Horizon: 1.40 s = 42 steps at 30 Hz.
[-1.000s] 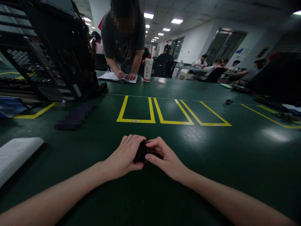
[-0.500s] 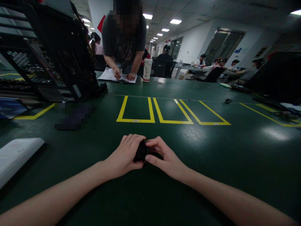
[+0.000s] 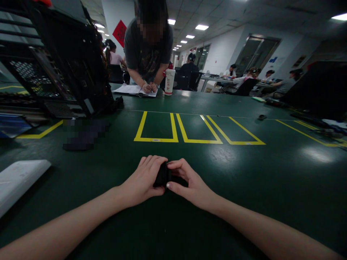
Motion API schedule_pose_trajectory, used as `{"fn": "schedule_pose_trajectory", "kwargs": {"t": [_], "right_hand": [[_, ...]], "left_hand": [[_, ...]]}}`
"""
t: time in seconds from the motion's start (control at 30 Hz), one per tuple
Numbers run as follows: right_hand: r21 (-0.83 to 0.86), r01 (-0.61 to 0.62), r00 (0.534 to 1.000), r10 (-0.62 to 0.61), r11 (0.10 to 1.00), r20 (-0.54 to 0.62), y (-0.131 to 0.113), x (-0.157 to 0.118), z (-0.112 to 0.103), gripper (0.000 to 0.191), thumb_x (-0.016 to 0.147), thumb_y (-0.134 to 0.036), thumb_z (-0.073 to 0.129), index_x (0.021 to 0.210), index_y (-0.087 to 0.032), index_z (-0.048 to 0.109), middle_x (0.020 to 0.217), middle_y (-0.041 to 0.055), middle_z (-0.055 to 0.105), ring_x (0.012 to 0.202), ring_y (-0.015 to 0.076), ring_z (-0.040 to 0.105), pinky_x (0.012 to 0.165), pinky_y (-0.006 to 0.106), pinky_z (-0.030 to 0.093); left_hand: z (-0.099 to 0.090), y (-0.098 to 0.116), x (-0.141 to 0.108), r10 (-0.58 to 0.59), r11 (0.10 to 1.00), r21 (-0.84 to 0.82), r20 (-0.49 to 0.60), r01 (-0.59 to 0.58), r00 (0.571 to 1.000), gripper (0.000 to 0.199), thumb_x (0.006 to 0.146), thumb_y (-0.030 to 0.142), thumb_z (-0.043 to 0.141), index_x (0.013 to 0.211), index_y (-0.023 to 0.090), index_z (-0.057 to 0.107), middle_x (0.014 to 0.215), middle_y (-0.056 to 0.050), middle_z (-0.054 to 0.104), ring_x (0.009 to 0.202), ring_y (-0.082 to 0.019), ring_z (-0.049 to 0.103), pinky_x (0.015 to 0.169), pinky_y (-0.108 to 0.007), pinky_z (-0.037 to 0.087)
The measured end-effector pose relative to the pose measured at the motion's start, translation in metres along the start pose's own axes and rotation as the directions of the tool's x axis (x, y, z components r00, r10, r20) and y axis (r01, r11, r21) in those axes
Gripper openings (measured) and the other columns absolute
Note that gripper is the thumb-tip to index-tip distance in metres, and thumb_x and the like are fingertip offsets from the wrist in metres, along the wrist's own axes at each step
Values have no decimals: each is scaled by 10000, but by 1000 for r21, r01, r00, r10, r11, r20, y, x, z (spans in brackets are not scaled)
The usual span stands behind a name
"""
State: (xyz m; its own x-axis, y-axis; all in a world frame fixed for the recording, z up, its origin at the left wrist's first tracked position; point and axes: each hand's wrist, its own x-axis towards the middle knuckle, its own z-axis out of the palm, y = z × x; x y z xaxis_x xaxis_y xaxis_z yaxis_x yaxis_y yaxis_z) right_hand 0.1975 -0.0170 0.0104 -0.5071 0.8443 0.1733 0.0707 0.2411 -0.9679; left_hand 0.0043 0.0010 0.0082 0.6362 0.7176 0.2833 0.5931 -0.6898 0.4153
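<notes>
1 blk object (image 3: 160,176), approx. centre, btwn L hand (image 3: 145,178) & R hand (image 3: 191,184), near edge of tabletop (image 3: 230,177). L hand wrapped round its left side, gripping; R hand's thumb + fingertips on its right edge, lightly pinching. Obj. type unclear, mostly hidden. Beyond: 3 yellow tape outlines (image 3: 203,141), then 1 white cup (image 3: 169,83), 1 co-worker (image 3: 148,54) w/ papers (image 3: 127,89).
</notes>
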Motion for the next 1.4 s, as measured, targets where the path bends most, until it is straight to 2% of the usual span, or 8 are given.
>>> {"fn": "schedule_pose_trajectory", "kwargs": {"t": [0.13, 0.33, 0.57, 0.7, 0.97, 1.1, 1.23, 1.4], "right_hand": [[59, -42, 999, 42, 997, -10, 1, 1, 1, 212, 830, -207, 580, 1016, -240, 485, 1060, 17, 541, 1033, 170, 563, 907, 378, 473], [37, -55, 999, 55, 998, 0, 1, 2, 1, 338, 818, -155, 587, 1115, -238, 449, 1107, 33, 543, 1076, 171, 538, 955, 389, 439], [50, 20, 1000, -20, 999, 11, 3, 1, -1, 296, 776, -143, 636, 1016, -230, 486, 1091, 16, 494, 1074, 165, 530, 968, 377, 428], [69, -3, 1000, 4, 998, -13, 3, 1, 1, 234, 799, -174, 617, 988, -236, 493, 1077, 11, 509, 1047, 164, 548, 940, 377, 452], [8, -45, 999, 45, 999, 22, 1, 1, 0, 358, 797, -141, 611, 1102, -235, 448, 1091, 28, 536, 1076, 170, 539, 973, 392, 431], [-13, 21, 1000, -21, 1000, -3, 3, -1, 0, 318, 773, -114, 629, 1023, -234, 473, 1118, 17, 490, 1094, 165, 521, 981, 375, 429], [23, 0, 1000, 0, 1000, -10, 3, -1, 2, 190, 815, -156, 591, 966, -230, 503, 1135, 17, 484, 1083, 164, 529, 942, 364, 463], [24, -52, 998, 53, 998, -17, 1, 0, 2, 328, 809, -143, 592, 1084, -248, 447, 1097, 20, 532, 1068, 167, 546, 934, 376, 463]], "left_hand": [[-2, 1, 0, 7, 1000, -9, 4, -7, 1000, 600, 708, 168, 673, 1196, 206, 326, 1137, -80, 507, 1006, -269, 481, 839, -421, 383], [0, 1, 0, 9, 1000, -4, -6, -9, 1000, 600, 683, 154, 669, 1183, 202, 341, 1119, -75, 510, 982, -268, 491, 813, -406, 390], [-1, 1, 0, 8, 1000, 3, -3, -8, 1000, 612, 674, 149, 667, 1190, 197, 341, 1137, -84, 513, 1016, -281, 485, 837, -415, 383], [1, 0, 0, -4, 1000, 1, -16, 4, 1000, 623, 671, 167, 682, 1190, 202, 341, 1123, -80, 515, 994, -276, 492, 825, -411, 389], [0, 0, -1, 10, 1000, -9, -11, -10, 1000, 615, 684, 162, 670, 1201, 199, 340, 1127, -78, 511, 1000, -272, 491, 829, -408, 386], [-2, 0, -1, 6, 1000, -13, -2, -7, 1000, 623, 686, 162, 666, 1209, 213, 330, 1146, -76, 508, 1017, -272, 492, 843, -412, 386], [-4, 2, 0, 8, 1000, -25, 14, -7, 1000, 580, 716, 181, 655, 1202, 202, 339, 1136, -80, 511, 1010, -263, 495, 840, -404, 389], [-1, 1, 0, -3, 1000, -16, -2, 3, 1000, 603, 694, 175, 668, 1201, 198, 342, 1127, -75, 509, 1001, -264, 489, 832, -402, 389]]}}
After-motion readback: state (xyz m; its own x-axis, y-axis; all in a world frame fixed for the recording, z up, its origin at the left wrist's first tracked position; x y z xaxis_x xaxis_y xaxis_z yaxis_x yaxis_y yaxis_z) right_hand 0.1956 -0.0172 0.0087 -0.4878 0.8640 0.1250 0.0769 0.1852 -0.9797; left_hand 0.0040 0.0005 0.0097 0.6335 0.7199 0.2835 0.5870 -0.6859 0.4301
